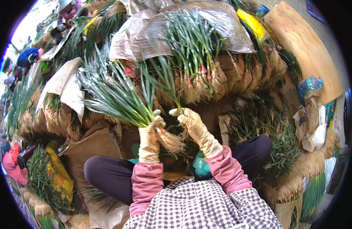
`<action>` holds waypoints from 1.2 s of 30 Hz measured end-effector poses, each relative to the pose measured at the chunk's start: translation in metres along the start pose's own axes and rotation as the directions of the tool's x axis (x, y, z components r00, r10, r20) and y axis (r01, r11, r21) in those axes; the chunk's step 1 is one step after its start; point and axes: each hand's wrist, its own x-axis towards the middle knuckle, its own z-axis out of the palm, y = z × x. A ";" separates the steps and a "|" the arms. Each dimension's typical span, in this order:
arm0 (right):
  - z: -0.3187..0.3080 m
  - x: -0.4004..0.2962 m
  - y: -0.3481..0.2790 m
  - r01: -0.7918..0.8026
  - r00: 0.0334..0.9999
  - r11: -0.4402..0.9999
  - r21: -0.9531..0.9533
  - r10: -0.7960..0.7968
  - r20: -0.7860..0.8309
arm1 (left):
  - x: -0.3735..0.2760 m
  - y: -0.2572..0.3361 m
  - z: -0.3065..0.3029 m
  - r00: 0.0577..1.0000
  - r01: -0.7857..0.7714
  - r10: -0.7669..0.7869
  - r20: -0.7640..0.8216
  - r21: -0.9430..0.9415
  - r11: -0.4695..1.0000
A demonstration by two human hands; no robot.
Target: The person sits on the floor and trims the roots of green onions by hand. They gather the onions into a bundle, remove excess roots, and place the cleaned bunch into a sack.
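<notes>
My left hand (pixel 154 126), in a pale glove, is closed round a thick bunch of green onions (pixel 121 94); their leaves fan to the upper left and the pale roots hang out on the right. My right hand (pixel 189 120), gloved too, pinches the lower stems of a few green onions (pixel 166 75) whose leaves point up and left. Beyond my hands a loose pile of green onions (pixel 190 43) lies on plastic sheeting (pixel 141 37), its reddish bulbs and roots towards me.
Trimmed leaves (pixel 267 134) are heaped at my right. A plastic bottle (pixel 309 86) lies by a wooden board (pixel 305 54). Burlap (pixel 93 154) and a yellow sack (pixel 60 174) are at the left. Root-edged rows of onions surround me; a person in blue (pixel 28 57) is at the far left.
</notes>
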 end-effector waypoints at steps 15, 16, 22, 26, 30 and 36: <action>-0.002 0.014 0.010 0.334 0.939 0.669 -0.664 -0.172 0.299 | 0.001 -0.007 -0.009 0.999 -0.020 0.021 -0.032 0.049 0.999; 0.010 0.013 -0.012 0.204 0.978 0.840 -0.502 -0.191 0.078 | 0.001 -0.005 -0.012 1.000 0.005 -0.006 0.003 0.049 0.999; 0.051 0.038 -0.018 0.196 0.962 0.478 -0.856 -0.264 0.073 | -0.002 -0.005 -0.004 0.994 -0.044 0.056 -0.093 0.123 0.991; 0.056 0.048 0.018 0.281 0.906 0.414 -0.866 -0.412 0.097 | 0.003 -0.011 -0.005 0.968 -0.056 0.099 -0.231 0.183 0.982; 0.041 0.057 0.030 0.067 0.973 0.997 -0.048 -0.076 -0.216 | -0.006 0.002 0.000 0.990 0.076 -0.086 -0.108 -0.096 0.992; -0.002 0.026 0.011 -0.133 0.990 0.945 -0.297 0.143 0.014 | -0.006 0.005 -0.003 0.999 0.008 0.000 0.053 -0.150 0.989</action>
